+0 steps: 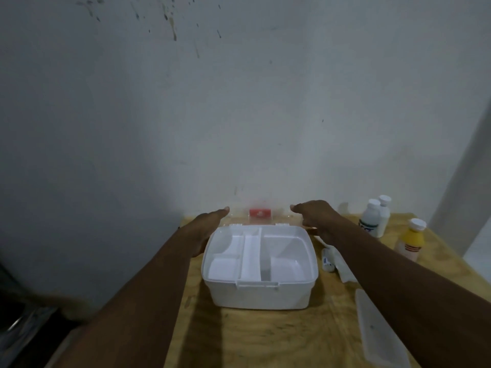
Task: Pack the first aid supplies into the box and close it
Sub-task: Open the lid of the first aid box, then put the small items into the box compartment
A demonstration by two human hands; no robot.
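A white first aid box stands open on the wooden table. A white divided tray sits in its top with nothing in the compartments. The clear lid, with a red label, is tilted back toward the wall. My left hand holds the lid's left edge, thumb on top. My right hand grips the lid's right corner. To the right of the box lie a small tube and a white packet, partly under my right forearm.
Two white bottles stand at the back right near the wall, and a yellow bottle stands in front of them. A translucent flat tray lies at the table's front right. The table's left edge drops off beside my left arm.
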